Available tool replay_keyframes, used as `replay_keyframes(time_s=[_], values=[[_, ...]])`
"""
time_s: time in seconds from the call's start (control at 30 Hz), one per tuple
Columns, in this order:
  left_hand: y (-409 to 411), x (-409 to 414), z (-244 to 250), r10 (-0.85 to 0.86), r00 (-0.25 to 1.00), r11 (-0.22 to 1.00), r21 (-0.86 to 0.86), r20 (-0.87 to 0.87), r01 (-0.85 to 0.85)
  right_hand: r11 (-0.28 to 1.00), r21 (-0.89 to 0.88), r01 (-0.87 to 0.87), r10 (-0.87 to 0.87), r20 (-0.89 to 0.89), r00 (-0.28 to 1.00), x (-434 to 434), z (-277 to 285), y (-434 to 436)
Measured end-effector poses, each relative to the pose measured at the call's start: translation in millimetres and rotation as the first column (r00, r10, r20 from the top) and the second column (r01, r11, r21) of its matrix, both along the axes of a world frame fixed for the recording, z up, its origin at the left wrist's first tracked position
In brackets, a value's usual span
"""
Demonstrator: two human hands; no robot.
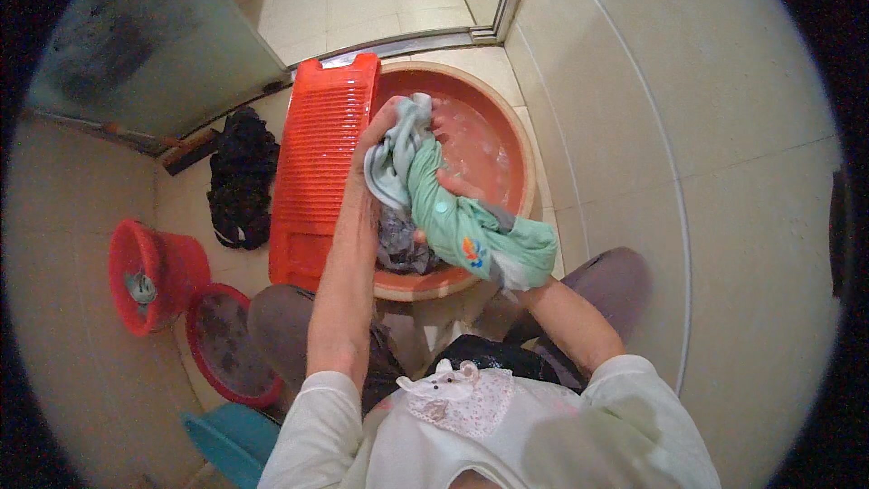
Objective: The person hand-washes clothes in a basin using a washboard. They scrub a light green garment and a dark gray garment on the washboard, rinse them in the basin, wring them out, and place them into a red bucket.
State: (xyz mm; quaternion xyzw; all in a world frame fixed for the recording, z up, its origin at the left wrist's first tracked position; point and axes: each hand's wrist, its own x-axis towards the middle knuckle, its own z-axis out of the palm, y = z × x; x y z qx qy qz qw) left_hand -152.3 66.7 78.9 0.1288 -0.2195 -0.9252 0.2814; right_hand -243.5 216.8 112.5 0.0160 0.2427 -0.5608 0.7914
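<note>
A wet mint-green garment [434, 207] with white parts and a small colourful emblem is bunched and twisted above a large round orange-brown basin [475, 75]. My left hand [381, 123] grips its far, pale end. Nearer to me, my right hand [461, 185] is closed around the green middle, partly hidden by folds that hang over the wrist. Soapy-looking water [475, 142] shows in the basin. Dark grey cloth [404, 241] lies in the near left part of the basin, below the garment. A red ridged washboard [319, 149] rests across the basin's left side.
Black cloth [243, 176] lies on the tiled floor left of the washboard. A red bucket [183, 261] holding something pale, a round red tub [234, 346] and a teal plastic object [234, 441] stand lower left. A tiled wall [733, 149] rises at right; a door track [407, 46] crosses beyond.
</note>
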Motion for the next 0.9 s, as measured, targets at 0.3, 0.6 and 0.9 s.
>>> replay_keyframes(time_s=[0.3, 0.6, 0.9], values=[[-30.8, -9.0, -42.6, 0.524, 0.494, 0.527, -0.72, 0.694, 0.452, 0.988, -0.144, 0.049, -0.118, -0.527, 0.841, 27.0, -49.4, -31.5], [-22.3, -22.2, -50.9, 0.66, 0.179, 0.387, -0.534, 0.73, 0.752, 0.974, -0.191, -0.124, -0.041, -0.684, 0.728, 8.9, -116.8, -58.4], [-50.9, 9.7, -8.3, -0.245, 0.516, 0.281, -0.449, 0.821, 0.848, 0.88, 0.074, -0.469, 0.471, -0.013, 0.882, -29.5, -44.5, -11.3]])
